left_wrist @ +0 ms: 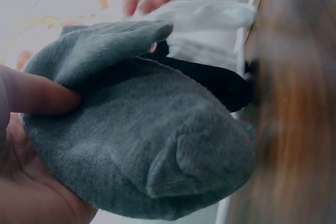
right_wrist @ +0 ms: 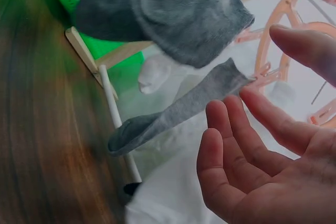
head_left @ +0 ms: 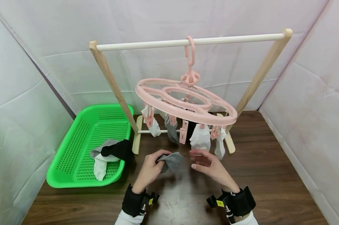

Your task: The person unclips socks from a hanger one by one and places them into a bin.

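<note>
A grey sock (head_left: 172, 161) is pinched between the thumb and fingers of my left hand (head_left: 150, 168), in front of the hanger. In the left wrist view the grey sock (left_wrist: 152, 129) fills the middle, folded over on itself. Just right of it, my right hand (head_left: 210, 167) holds nothing, its fingers and thumb spread apart. Above both hands hangs a round pink clip hanger (head_left: 186, 101). White socks (head_left: 201, 137), a grey sock (head_left: 171, 128) and something black dangle from its clips. One pink clip (head_left: 183, 132) at the front hangs with no sock in it.
A white rail (head_left: 147, 44) on wooden legs (head_left: 113, 84) carries the hanger. To the left, a green basket (head_left: 73, 182) contains a white sock (head_left: 100, 167), a grey one (head_left: 106, 144) and a black one (head_left: 120, 150) lying over its rim. White cloth walls (head_left: 312, 93) enclose the wooden table (head_left: 270, 175).
</note>
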Available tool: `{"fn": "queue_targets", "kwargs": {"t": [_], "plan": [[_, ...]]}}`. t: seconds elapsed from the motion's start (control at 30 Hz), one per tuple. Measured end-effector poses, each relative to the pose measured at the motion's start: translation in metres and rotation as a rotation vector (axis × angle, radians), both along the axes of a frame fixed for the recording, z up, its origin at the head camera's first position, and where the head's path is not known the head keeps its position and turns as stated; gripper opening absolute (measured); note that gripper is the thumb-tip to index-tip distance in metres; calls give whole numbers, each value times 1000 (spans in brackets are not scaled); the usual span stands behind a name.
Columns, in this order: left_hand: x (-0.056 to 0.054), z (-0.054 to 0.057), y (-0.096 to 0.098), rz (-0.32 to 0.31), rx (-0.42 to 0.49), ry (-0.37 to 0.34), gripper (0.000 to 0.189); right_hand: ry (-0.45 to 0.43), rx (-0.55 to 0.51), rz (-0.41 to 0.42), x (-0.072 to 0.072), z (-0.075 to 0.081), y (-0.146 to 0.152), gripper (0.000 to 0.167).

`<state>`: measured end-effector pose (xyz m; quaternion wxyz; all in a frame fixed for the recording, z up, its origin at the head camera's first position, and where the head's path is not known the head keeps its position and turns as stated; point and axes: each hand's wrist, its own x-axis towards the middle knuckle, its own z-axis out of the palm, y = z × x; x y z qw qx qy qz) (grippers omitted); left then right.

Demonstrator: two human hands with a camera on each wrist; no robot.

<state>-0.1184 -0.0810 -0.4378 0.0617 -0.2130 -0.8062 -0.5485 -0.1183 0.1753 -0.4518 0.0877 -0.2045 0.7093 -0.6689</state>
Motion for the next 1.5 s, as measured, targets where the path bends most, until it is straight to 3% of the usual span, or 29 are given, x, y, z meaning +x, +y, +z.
{"fn": "queue_targets", "kwargs": {"t": [0.37,0.57,1.03,1.3,1.5], "plan": [[-9,29,-42,281,-38,20,31,7,62,33,5,-8,-4,35],[-9,41,-63,397,-24,-40,31,6,82,40,6,-10,-5,33],[-5,59,-101,544,11,-110,32,-32,88,48,10,-17,-3,30],[-2,64,-117,571,49,-106,32,-84,131,37,13,-19,-3,30],[-1,65,-126,645,48,-107,33,-82,121,50,15,-24,-1,30]]}}
